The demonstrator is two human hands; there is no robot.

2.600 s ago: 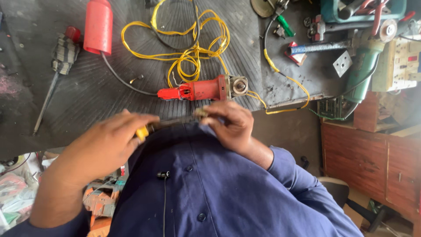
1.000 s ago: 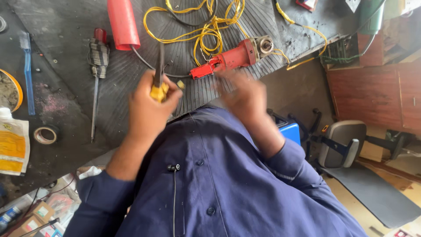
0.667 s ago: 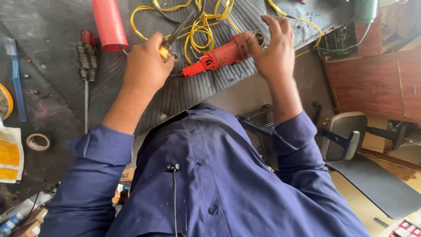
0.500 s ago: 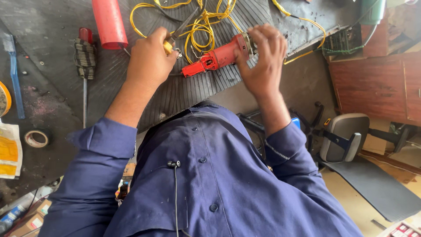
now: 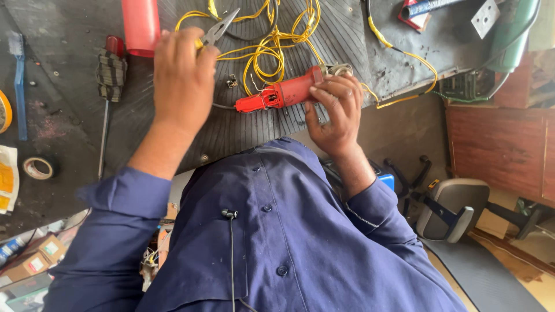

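Cluttered ribbed black workbench mat (image 5: 243, 130)

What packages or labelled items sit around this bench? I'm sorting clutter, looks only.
Flat packet: left edge, white and yellow.
Small cartons: bottom left, brown with coloured labels.
Red-and-white flat pack: top right, partly under a blue tube.

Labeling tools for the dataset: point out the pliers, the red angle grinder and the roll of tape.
pliers (image 5: 222, 26), head view, on the open metal jaws above the left hand
red angle grinder (image 5: 283, 93), head view, on the red body
roll of tape (image 5: 38, 168), head view, on the ring's rim
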